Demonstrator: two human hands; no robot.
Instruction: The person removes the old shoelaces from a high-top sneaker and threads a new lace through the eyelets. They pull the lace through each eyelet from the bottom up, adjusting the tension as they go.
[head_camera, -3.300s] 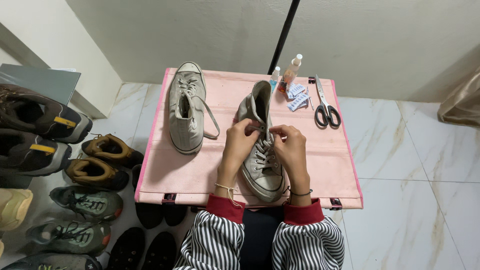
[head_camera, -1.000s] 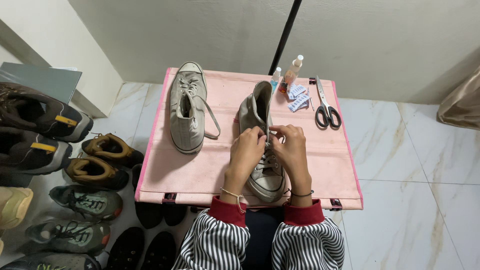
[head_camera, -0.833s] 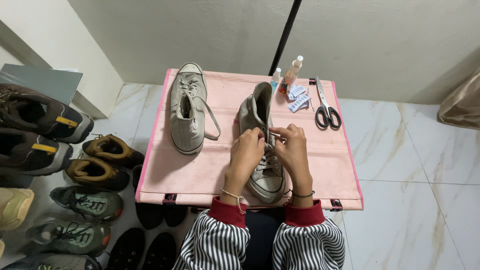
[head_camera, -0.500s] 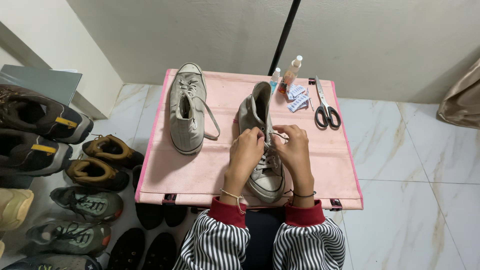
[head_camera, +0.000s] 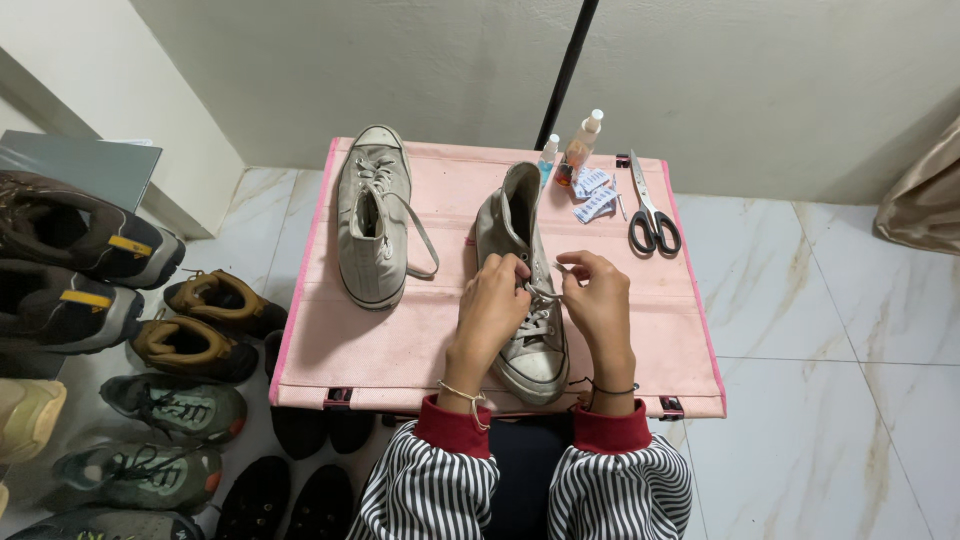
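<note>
A grey high-top sneaker (head_camera: 534, 350) lies on the pink table (head_camera: 400, 340) with its toe towards me. My left hand (head_camera: 492, 305) pinches its lace at the eyelets on the left side. Beside it, my right hand (head_camera: 600, 300) holds the free lace end near the tongue. A second grey sneaker (head_camera: 370, 225) lies to the left, toe away from me, its lace trailing loose.
Black-handled scissors (head_camera: 650, 210), two small bottles (head_camera: 575, 150) and small packets (head_camera: 592, 195) sit at the table's far right. Several shoes (head_camera: 120, 300) line the floor at left. A black pole (head_camera: 565, 70) stands behind the table. Marble floor lies to the right.
Both hands have slid a little down the shoe towards me and keep working the lace; the right hand has drawn the lace end slightly outward.
</note>
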